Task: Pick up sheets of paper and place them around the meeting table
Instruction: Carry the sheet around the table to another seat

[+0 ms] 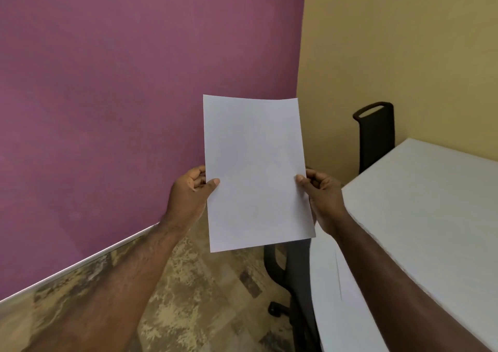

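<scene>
My left hand (pixel 188 190) and right hand (pixel 323 195) pinch the paper (pixel 256 171) by its side edges, upright, left of the white surface (pixel 420 206). One sheet (pixel 336 279) possibly lies there already; most placing remains.

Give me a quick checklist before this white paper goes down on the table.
1. Grip: left hand and right hand each pinch a side edge of the blank white paper sheet, held upright: ok.
2. One sheet only: cannot tell; extra edges are not distinguishable.
3. Landing spot: bare white rectangular table top lies to the right: ok.
4. Paper over the table: not ok; it is mostly over the patterned floor.
5. Chairs: black office chair stands at the far end, another by the near edge; path obstruction: cannot tell.
</scene>
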`<state>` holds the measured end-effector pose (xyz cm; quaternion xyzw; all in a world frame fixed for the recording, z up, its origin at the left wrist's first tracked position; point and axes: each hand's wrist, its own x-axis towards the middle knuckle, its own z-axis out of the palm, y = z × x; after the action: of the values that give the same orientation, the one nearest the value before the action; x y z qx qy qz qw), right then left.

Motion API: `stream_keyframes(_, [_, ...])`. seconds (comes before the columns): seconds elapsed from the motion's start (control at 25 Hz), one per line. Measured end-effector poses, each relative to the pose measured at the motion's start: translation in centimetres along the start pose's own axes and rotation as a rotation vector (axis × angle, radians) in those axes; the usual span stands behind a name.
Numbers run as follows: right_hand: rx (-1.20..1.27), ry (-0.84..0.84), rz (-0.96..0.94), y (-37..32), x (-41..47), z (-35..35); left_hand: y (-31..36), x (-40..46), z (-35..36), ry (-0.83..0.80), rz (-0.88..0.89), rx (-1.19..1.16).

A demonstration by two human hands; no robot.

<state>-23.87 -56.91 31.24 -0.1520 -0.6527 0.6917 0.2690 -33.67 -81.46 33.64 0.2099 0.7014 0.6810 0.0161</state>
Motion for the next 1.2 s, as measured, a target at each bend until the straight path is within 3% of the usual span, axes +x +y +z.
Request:
stream_keyframes(0.28, [0.034,-0.047,-0.016,1.6,9.3,7.2,-3.1,9.8,-4.4,0.042,-0.02,0.014])
stream_keyframes(0.8, [-0.026,0.0,-0.03,6.2,27.2,12.7,-9.1,31.6,-3.2,0.031,-0.061,-0.025])
stream_keyframes(1.2, [-0.057,0.245,-0.022,9.3,40.9,17.4,-15.6,51.9,-1.8,-0.223,0.027,-0.037])
